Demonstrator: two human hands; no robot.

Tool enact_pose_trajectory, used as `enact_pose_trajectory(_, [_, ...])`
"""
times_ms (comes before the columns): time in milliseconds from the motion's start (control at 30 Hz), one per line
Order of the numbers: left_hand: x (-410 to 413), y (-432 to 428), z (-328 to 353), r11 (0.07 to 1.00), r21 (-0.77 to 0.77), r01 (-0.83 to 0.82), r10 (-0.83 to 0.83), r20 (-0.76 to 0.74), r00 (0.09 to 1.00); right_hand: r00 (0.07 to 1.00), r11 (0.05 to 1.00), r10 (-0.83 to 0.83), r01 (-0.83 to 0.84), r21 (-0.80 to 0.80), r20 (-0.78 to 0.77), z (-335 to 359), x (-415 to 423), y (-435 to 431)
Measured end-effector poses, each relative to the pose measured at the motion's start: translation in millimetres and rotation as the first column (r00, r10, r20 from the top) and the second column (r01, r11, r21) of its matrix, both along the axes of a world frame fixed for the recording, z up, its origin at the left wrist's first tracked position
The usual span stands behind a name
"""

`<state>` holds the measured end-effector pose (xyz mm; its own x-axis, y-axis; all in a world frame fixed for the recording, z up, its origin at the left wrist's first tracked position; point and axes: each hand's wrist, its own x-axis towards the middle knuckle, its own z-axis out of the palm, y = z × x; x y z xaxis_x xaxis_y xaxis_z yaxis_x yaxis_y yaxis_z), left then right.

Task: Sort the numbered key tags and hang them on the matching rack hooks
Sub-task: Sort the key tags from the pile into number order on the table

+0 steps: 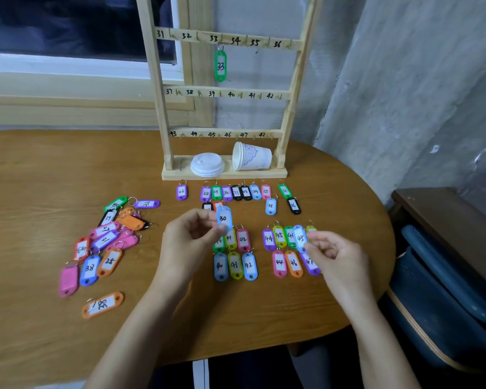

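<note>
Left fingers (208, 234) pinch lower end of tag 30 (224, 218).

Your forearms (141, 318) are bare down to your left hand (190, 237) and right hand (334, 256). Below the near edge of the table (40, 178), you wear dark clothing (250, 372) with a white stripe (201, 373).

Rack (157, 88) sits at the table's (40, 169) far edge, only a green 33 tag (220, 66) hanging on it. Sorted rows of tags (234, 265) lie flat mid-table, messy pile (107, 237) nearer the left edge. Blue 30 tag (223, 219) and blue 45 tag (300, 238) are held up.
</note>
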<state>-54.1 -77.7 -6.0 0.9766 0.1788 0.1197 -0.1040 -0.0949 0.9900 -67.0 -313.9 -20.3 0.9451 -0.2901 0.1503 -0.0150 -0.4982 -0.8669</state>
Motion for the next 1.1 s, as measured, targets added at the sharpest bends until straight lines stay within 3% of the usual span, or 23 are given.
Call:
enact_pose_trajectory(367, [-17.8, -1.3, 2.9, 0.999, -0.031, 0.016, -0.015, 0.012, 1.0, 0.998, 0.993, -0.054, 0.051, -0.109, -0.025, -15.2, -32.2, 17.2])
enact_pose_trajectory(533, [-23.9, 1.8, 4.4, 0.999, -0.04, 0.012, -0.012, 0.0, 1.0, 0.997, 0.962, -0.078, 0.07, -0.262, -0.02, -14.0, -33.1, 28.2])
enact_pose_trajectory(833, [-26.1, 6.1, 5.3, 1.0, -0.027, -0.01, 0.009, -0.01, 1.0, 0.994, 0.942, -0.104, 0.088, -0.324, -0.033, -8.2, -34.8, 30.8])
enact_pose_trajectory(1100, [-27.6, 1.5, 4.8, 0.998, -0.066, 0.0, -0.001, -0.011, 1.0, 0.988, 0.95, -0.143, 0.122, -0.287, -0.051, -6.0, -36.2, 22.2])
